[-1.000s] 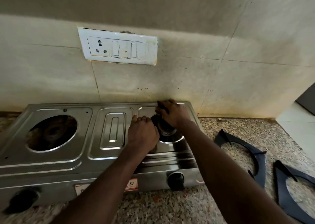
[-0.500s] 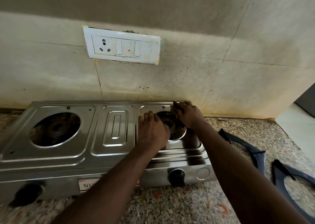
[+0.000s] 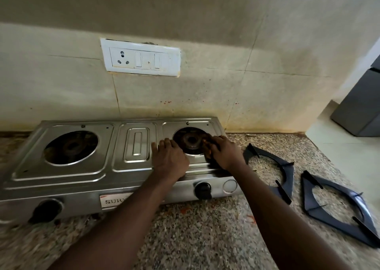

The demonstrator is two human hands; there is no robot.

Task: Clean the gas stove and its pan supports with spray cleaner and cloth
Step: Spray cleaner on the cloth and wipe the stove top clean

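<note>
Speckled granite counter (image 3: 205,228) runs along a stained beige tiled wall (image 3: 267,84) with a white switch plate (image 3: 141,58). On the counter's left stands the steel stove (image 3: 82,167), its back close to the wall.

The left hand (image 3: 169,160) lies flat on the stove top, fingers straight, just left of the right burner (image 3: 192,140). The right hand (image 3: 224,153) rests at that burner's right rim. Something dark shows beneath it, and I cannot tell whether it holds anything.

Both pan supports (image 3: 289,177) (image 3: 327,217) lie on the counter to the right, apart from the stove. They look stiff and fairly light, with thin prongs, so the outer frame is probably the best hold. The stove's thin polished sheet is likely slippery once wet.

Each round well holds a dark, grimy burner, as does the left one (image 3: 71,147). No spray bottle or cloth is in view.
</note>
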